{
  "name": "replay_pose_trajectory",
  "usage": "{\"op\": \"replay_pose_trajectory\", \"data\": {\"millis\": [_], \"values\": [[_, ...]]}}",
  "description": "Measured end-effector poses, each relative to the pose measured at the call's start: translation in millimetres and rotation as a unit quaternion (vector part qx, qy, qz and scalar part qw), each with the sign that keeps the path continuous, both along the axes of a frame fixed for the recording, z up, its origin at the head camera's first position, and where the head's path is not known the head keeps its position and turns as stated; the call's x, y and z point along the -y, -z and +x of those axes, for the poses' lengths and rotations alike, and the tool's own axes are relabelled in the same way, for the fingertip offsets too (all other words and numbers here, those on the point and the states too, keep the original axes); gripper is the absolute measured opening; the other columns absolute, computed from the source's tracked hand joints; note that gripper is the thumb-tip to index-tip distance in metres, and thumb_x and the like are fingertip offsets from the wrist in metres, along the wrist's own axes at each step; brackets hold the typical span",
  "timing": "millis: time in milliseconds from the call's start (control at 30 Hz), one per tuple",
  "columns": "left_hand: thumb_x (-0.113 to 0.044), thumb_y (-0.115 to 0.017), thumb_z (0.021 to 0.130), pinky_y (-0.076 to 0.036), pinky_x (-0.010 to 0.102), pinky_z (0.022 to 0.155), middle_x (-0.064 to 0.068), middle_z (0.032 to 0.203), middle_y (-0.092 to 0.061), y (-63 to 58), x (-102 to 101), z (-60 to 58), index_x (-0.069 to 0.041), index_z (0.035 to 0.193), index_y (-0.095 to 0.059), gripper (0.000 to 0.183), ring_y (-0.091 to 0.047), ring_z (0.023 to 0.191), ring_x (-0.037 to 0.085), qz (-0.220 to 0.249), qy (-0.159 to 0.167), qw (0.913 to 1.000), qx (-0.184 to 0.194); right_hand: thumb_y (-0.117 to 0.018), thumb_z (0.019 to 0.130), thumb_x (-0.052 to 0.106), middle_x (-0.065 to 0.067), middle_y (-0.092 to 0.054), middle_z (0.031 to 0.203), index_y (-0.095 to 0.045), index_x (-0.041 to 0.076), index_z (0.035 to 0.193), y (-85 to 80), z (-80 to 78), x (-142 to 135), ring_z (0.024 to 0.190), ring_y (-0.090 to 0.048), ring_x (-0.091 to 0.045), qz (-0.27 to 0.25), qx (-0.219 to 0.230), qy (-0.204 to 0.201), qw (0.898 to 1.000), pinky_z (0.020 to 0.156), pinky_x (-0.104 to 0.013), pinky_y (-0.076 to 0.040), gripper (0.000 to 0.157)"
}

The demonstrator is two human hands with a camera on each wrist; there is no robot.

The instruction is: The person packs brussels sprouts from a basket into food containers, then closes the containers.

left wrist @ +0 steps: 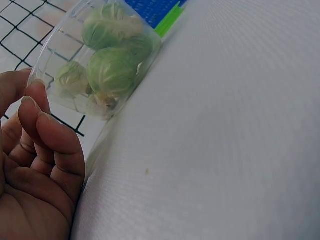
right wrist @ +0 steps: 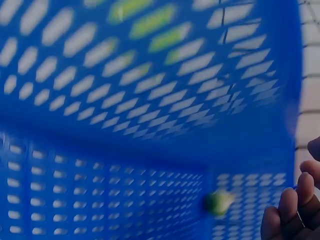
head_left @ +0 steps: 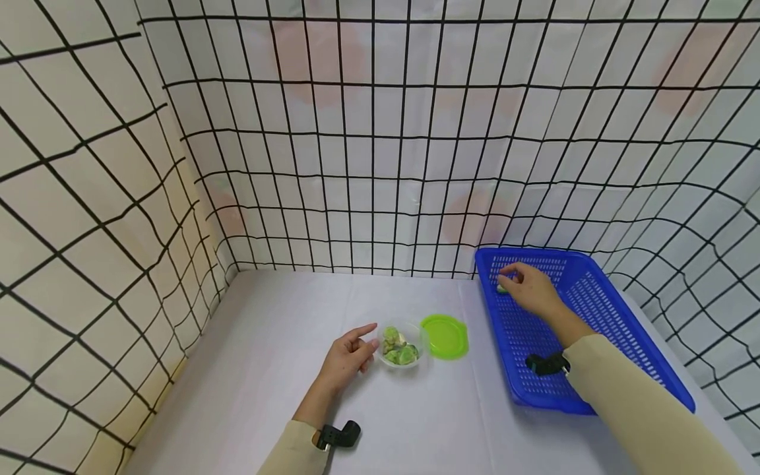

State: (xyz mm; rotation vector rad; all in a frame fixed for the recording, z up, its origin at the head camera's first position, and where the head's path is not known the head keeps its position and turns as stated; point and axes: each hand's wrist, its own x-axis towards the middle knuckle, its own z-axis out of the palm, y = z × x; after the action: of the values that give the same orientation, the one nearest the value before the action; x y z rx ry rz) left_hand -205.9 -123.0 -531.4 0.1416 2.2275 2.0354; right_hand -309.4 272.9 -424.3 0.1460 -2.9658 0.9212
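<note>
A clear round plastic tub (head_left: pixel 421 340) holds several green Brussels sprouts (left wrist: pixel 112 72). My left hand (head_left: pixel 347 356) is at the tub's left side, its fingertips at the rim in the left wrist view; a firm grip on the rim is not visible. Inside the blue basket (head_left: pixel 505 369), my right hand (head_left: pixel 531 289) hangs over the far left corner with its fingers bent. One small Brussels sprout (right wrist: pixel 218 202) lies at that corner, apart from the fingers in the right wrist view and partly hidden below them in the head view.
A bright green lid (head_left: pixel 445 337) lies flat on the white tabletop (head_left: pixel 237 369), between the tub and the basket. Black wire mesh (head_left: pixel 374 175) walls stand behind and along both sides. The basket's raised rim surrounds my right hand.
</note>
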Motion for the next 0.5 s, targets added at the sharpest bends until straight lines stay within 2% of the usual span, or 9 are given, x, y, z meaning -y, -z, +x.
{"op": "replay_pose_trajectory", "data": {"millis": [67,133,200,233,333,500], "values": [[-0.022,-0.071,0.097,-0.042,0.022,0.054,0.006,0.073,-0.058,0.3,0,-0.4,-0.009,0.142,-0.060,0.048,-0.051,0.058,0.010,0.000,0.001,1.0000,-0.002,-0.056,0.104,0.034,-0.025,-0.062,0.108,-0.057,-0.002,0.134,7.9,-7.3,-6,0.086,-0.060,-0.034,-0.004,0.016,0.011,1.000,0.068,-0.041,-0.049,0.047],[-0.022,-0.071,0.097,-0.043,0.022,0.055,0.004,0.072,-0.058,0.6,1,-0.8,-0.009,0.142,-0.060,0.048,-0.051,0.058,0.010,0.001,0.001,1.0000,-0.002,-0.055,0.104,0.035,-0.034,-0.059,0.125,-0.052,-0.006,0.139,15.8,-14.7,-11,0.104,-0.061,-0.046,-0.009,0.040,0.024,0.999,0.081,-0.052,-0.053,0.054],[-0.021,-0.071,0.097,-0.043,0.022,0.055,0.001,0.072,-0.057,0.8,1,-0.9,-0.008,0.142,-0.060,0.048,-0.051,0.058,0.010,0.002,0.001,1.0000,-0.002,-0.054,0.104,0.039,-0.038,-0.048,0.142,-0.046,-0.008,0.143,23.3,-21.6,-16,0.126,-0.051,-0.053,-0.017,0.074,0.042,0.996,0.098,-0.062,-0.047,0.062],[-0.022,-0.071,0.098,-0.043,0.022,0.055,-0.001,0.072,-0.057,0.8,1,-0.8,-0.009,0.143,-0.060,0.048,-0.051,0.058,0.010,0.002,0.001,1.0000,0.000,-0.054,0.104,0.041,-0.039,-0.044,0.146,-0.043,-0.009,0.145,26.5,-24.7,-18,0.132,-0.046,-0.055,-0.023,0.090,0.052,0.994,0.104,-0.064,-0.043,0.065],[-0.023,-0.071,0.098,-0.043,0.022,0.055,-0.003,0.072,-0.058,1.6,2,-1.1,-0.008,0.142,-0.060,0.048,-0.051,0.058,0.009,0.002,0.001,1.0000,-0.002,-0.054,0.103,0.044,-0.040,-0.037,0.150,-0.037,-0.010,0.148,37.5,-34.3,-22,0.137,-0.039,-0.056,-0.030,0.124,0.074,0.989,0.111,-0.065,-0.037,0.073],[-0.025,-0.070,0.098,-0.043,0.021,0.054,-0.004,0.072,-0.059,1.9,1,-1.2,-0.008,0.142,-0.059,0.048,-0.052,0.057,0.008,-0.004,0.005,0.9999,-0.013,-0.059,0.100,0.042,-0.039,-0.042,0.145,-0.038,-0.012,0.146,53.4,-43.5,-25,0.130,-0.047,-0.054,-0.026,0.137,0.095,0.986,0.107,-0.061,-0.042,0.074]]}}
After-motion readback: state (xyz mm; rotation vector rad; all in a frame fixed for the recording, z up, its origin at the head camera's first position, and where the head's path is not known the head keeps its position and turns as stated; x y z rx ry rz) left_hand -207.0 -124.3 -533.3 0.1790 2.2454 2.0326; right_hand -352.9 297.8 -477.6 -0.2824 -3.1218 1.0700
